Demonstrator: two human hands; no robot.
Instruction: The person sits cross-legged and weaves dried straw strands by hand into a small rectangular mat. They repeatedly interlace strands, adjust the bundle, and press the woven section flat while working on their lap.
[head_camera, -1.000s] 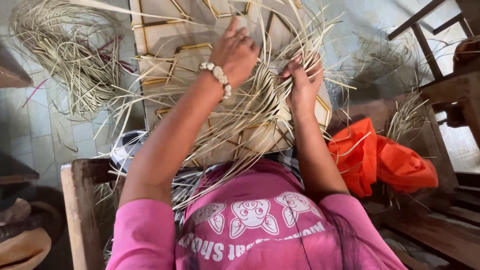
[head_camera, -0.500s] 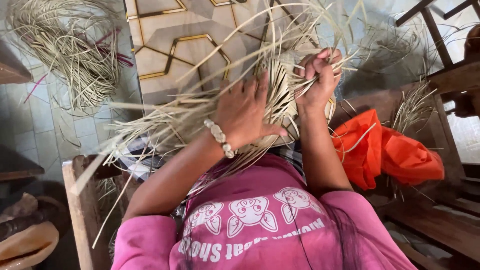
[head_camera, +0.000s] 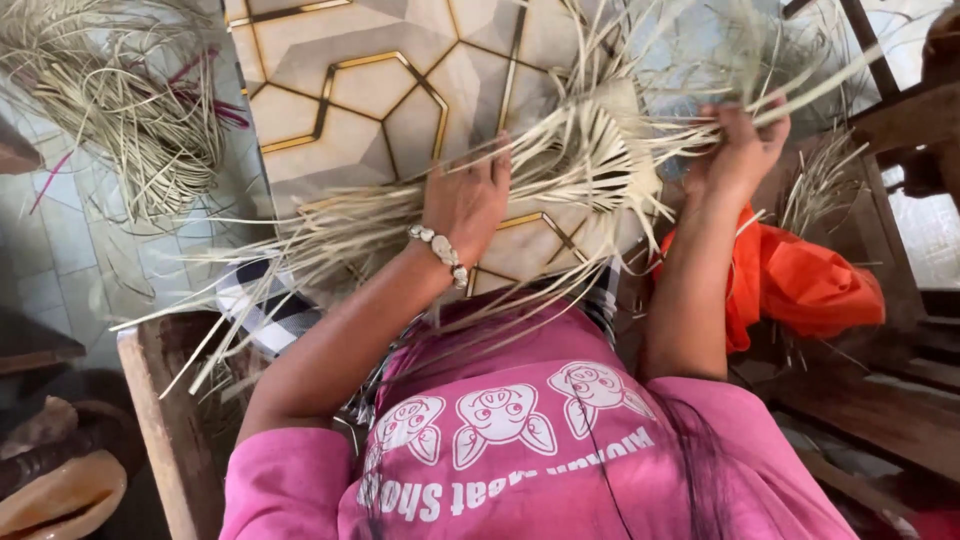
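A partly woven mat of pale dry straw strips (head_camera: 590, 160) lies across my lap, its loose ends fanning out to the left and up to the right. My left hand (head_camera: 465, 200), with a pale bead bracelet at the wrist, presses flat on a bunch of loose strips left of the woven part. My right hand (head_camera: 740, 150) is closed on the strips at the mat's right edge, which stick up past the fingers. My pink printed shirt fills the bottom of the view.
A heap of loose straw (head_camera: 120, 110) lies on the tiled floor at upper left. An orange cloth (head_camera: 800, 280) sits by my right elbow. A wooden bench edge (head_camera: 165, 420) is at lower left, wooden furniture (head_camera: 900, 130) at right, and a patterned panel (head_camera: 370, 90) lies beneath the weaving.
The weaving has swung to the right. My right hand moved right and outward with the mat's edge. My left hand came down and left onto the loose strips.
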